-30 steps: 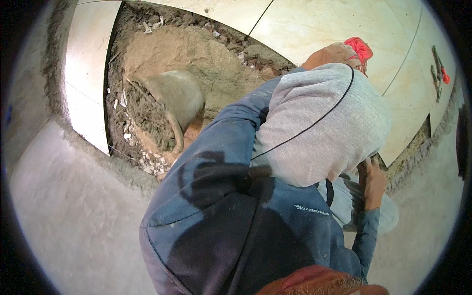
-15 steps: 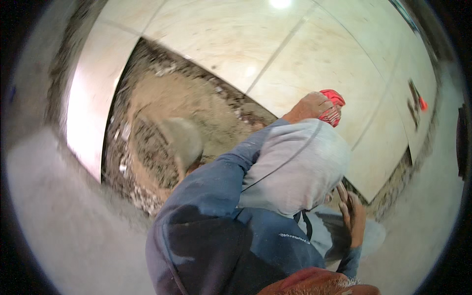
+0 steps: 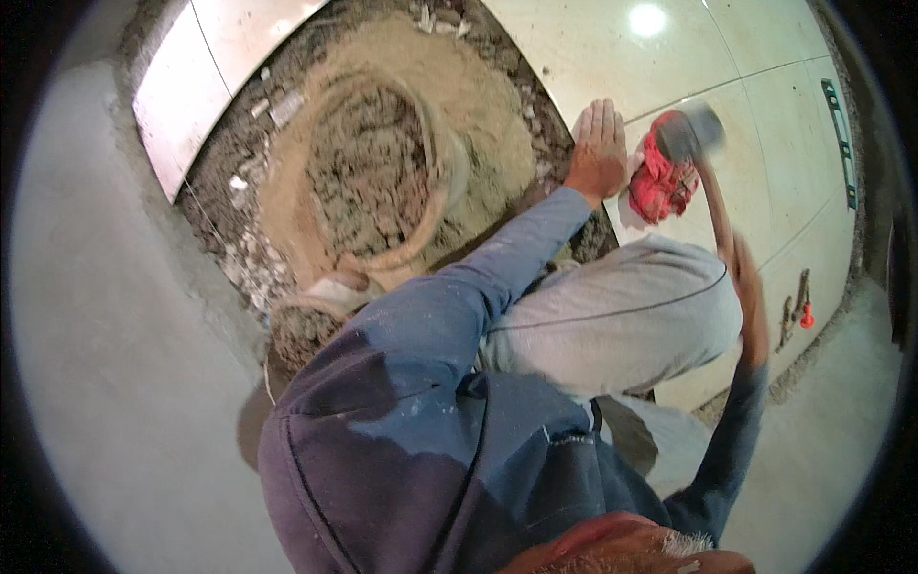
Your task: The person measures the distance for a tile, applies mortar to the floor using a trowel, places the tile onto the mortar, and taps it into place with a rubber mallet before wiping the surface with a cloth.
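Observation:
My left hand [image 3: 600, 153] lies flat with outstretched fingers at the edge of a cream floor tile [image 3: 612, 57]. Right beside it, a crumpled red cloth [image 3: 658, 187] rests on the tiles. In my right hand [image 3: 751, 292] is the wooden handle of a mallet [image 3: 692, 132]. Its grey head, blurred by motion, appears over the cloth; whether it touches anything I cannot tell. Left of my left arm stands a round bucket [image 3: 449, 182] of grey-brown mortar, set in sandy mix.
A second mortar-filled container [image 3: 311, 330] sits by my left side, partly hidden. Rubble [image 3: 251, 251] borders the untiled patch. On the right lie a spirit level [image 3: 841, 143] and a small tool with an orange-red part [image 3: 806, 316]. Grey concrete floor [image 3: 124, 364] extends left.
My left hand has let go of the red cloth and flattened on the tile. My right hand has come up from beside my knee, bringing the mallet forward. The view has shifted.

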Motion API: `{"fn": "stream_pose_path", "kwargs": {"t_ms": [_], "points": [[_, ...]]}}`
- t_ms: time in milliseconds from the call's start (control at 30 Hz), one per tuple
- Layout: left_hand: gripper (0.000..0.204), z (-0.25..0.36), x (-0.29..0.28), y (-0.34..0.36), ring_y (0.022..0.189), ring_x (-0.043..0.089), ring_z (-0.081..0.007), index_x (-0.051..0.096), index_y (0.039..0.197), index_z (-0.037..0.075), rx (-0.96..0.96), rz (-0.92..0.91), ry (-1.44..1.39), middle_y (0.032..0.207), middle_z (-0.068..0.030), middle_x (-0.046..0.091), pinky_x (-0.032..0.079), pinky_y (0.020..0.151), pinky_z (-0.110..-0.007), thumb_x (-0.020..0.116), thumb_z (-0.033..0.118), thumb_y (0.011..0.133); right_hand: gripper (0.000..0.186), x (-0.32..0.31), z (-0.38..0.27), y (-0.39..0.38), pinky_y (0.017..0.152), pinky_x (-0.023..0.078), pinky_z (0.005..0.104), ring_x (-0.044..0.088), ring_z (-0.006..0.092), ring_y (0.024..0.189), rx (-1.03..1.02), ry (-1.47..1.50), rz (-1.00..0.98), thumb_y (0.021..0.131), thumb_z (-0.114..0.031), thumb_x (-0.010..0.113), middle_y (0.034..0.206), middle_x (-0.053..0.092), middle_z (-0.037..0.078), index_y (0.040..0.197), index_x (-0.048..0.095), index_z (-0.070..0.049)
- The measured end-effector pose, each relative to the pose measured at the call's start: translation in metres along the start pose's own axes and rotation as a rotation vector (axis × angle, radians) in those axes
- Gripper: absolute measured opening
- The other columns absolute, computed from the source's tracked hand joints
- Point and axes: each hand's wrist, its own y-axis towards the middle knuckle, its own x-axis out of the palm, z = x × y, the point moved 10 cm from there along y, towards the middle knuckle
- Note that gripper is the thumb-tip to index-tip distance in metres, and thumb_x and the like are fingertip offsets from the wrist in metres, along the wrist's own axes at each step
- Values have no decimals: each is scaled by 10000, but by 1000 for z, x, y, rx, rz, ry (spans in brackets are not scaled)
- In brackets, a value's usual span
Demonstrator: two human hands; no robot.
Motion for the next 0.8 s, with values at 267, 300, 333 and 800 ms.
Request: {"fn": "stream_pose_path", "kwargs": {"t_ms": [267,300,333,800], "points": [[885,13,-6,-1,1520,234,-440,392,1481,-147,13,47,136,1594,-337,303,105,1264,-517,467,582,984,496,40,-283,155,657,542,500,700,362,760,-887,-918,9,1004,-420,587,874,715,152,1469,510,-268],[891,9,-7,-2,1521,233,-439,387,1484,-146,3,52,135,1595,-337,301,103,1265,-516,470,585,981,507,53,-308,162,640,541,480,701,339,742,-957,-964,21,990,-408,612,842,709,133,1469,513,-275],[897,10,-7,-2,1522,230,-438,382,1487,-146,-2,58,131,1598,-336,296,102,1265,-515,471,588,979,321,54,-331,157,592,554,478,718,316,695,-1123,-836,140,953,-335,660,797,722,104,1257,623,-242],[928,12,-5,-5,1526,216,-435,357,1493,-155,-30,52,129,1602,-332,290,75,1269,-506,496,591,959,225,62,-354,130,562,548,449,714,281,678,-1043,-1083,162,915,-203,604,735,711,67,1021,771,-311]]}}
